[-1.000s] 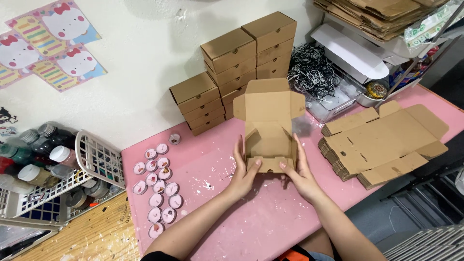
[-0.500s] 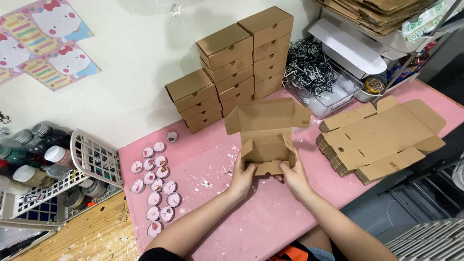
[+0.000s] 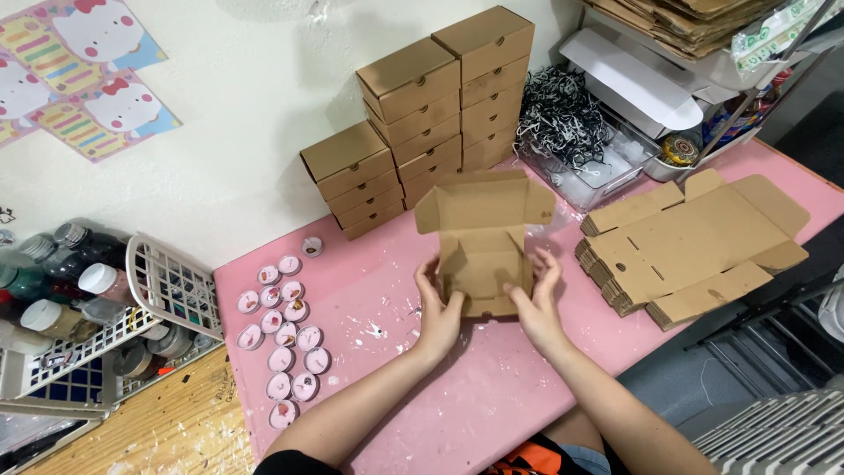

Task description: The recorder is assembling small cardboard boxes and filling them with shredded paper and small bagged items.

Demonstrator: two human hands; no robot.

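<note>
Both forearms reach in from the table's (image 3: 492, 405) near edge. The left hand (image 3: 437, 308) and right hand (image 3: 536, 303), palms facing inward, grasp the side walls of the half-folded cardboard box (image 3: 482, 242) standing mid-table, lid flap raised.

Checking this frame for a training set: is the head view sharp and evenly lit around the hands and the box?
Head view: even, soft light, no glare; the open cardboard box and both hands, left hand and right hand, look sharp; only faint shadows on the pink table; straight edges bow slightly toward the frame corners.
</note>
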